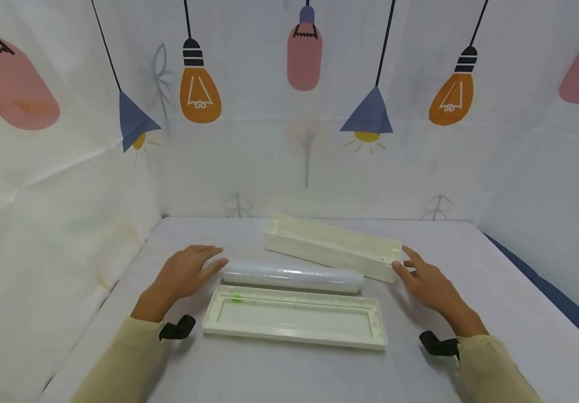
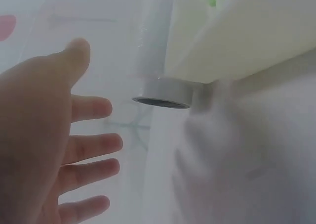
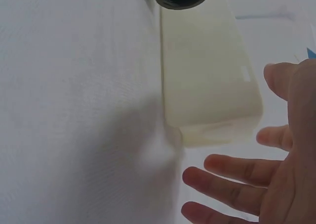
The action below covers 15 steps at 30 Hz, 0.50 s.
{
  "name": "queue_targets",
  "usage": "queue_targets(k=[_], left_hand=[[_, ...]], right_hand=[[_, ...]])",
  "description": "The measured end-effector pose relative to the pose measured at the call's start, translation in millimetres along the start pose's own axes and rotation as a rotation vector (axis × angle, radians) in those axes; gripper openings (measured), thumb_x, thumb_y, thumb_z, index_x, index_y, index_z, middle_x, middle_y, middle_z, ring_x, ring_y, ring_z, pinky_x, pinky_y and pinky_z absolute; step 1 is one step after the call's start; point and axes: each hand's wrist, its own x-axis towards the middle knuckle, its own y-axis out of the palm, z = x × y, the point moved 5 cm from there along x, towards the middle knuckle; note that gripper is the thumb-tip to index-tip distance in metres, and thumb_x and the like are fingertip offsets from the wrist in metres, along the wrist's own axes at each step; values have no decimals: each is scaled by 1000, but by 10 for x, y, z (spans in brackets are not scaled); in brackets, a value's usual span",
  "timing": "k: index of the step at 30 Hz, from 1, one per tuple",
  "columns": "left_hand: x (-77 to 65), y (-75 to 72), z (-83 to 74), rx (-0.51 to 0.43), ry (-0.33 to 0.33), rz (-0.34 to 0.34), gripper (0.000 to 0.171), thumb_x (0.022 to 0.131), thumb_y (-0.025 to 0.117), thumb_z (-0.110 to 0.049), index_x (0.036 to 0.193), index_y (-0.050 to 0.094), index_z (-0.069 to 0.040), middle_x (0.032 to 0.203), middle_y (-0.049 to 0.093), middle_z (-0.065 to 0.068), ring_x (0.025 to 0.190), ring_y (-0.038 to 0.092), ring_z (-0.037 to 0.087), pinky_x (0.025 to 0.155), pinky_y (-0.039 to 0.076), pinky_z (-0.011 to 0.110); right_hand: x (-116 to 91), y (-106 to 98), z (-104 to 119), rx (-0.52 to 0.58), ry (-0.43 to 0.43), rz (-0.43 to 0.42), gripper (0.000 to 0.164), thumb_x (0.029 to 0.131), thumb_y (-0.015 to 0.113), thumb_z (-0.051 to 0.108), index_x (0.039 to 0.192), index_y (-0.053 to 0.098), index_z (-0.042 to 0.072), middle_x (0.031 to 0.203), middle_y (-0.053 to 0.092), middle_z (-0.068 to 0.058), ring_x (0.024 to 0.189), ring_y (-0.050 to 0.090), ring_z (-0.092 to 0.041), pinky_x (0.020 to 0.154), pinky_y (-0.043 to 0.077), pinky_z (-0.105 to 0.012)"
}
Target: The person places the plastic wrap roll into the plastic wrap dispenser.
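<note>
A roll of clear plastic wrap (image 1: pixel 292 278) lies across the middle of the table, its hollow core end (image 2: pixel 163 98) facing the left wrist camera. My left hand (image 1: pixel 185 272) is held beside the roll's left end, fingers spread and nothing in them. Behind the roll, a long cream box (image 1: pixel 332 249) sits at a slant with its open side up. At the box's right end is my right hand (image 1: pixel 433 286), empty, fingers apart and fingertips right by the corner. In front of the roll lies a shallow cream lid (image 1: pixel 294 319) with a green slider (image 1: pixel 236 298) on its rail.
The white tabletop (image 1: pixel 289 375) meets a white fabric backdrop (image 1: pixel 269 168) printed with lamps and bulbs. A similar fabric wall (image 1: pixel 57 224) runs along the left edge. A dark blue strip (image 1: pixel 551 285) shows past the right edge.
</note>
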Motion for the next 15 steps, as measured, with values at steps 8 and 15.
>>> queue_targets(k=[8, 15], left_hand=[[287, -48, -80, -40, -10, 21, 45, 103, 55, -43, 131, 68, -11, 131, 65, 14, 123, 57, 36, 98, 46, 57], [482, 6, -220, -70, -23, 97, 43, 103, 55, -41, 132, 67, -12, 131, 65, 11, 123, 57, 35, 98, 46, 57]], right_hand=[[129, -50, -105, 120, 50, 23, 83, 105, 37, 57, 157, 17, -3, 138, 51, -35, 118, 57, -48, 93, 45, -64], [185, -42, -161, 268, 72, 73, 80, 106, 41, 51, 156, 15, -7, 134, 51, -39, 108, 65, -41, 87, 52, -54]])
